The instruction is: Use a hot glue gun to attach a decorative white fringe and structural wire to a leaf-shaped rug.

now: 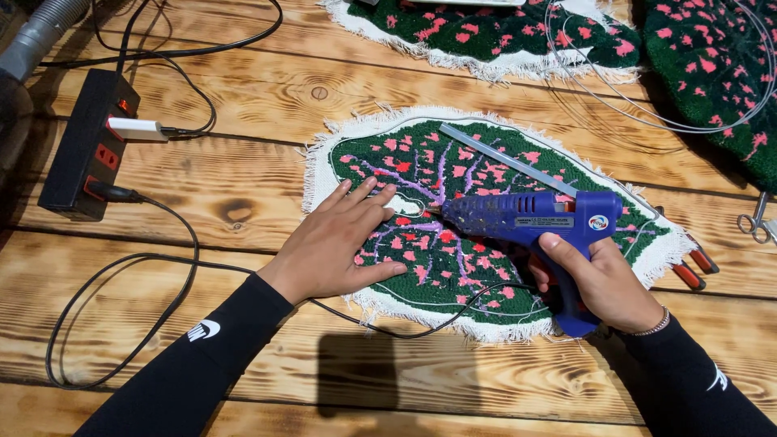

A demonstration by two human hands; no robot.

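Glue gun clamped in right hand, nozzle just beside flat, empty left hand on leaf-shaped tufted rug: fingers risk burns.

Right hand gripping blue glue gun, left hand flat on leaf rug

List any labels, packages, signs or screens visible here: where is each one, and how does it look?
Rectangular label: on the side of the blue glue gun in the right hand; silver-grey strip.
Round sticker: same side, rear end of the gun; white with red and blue.
No packages, signs or screens.
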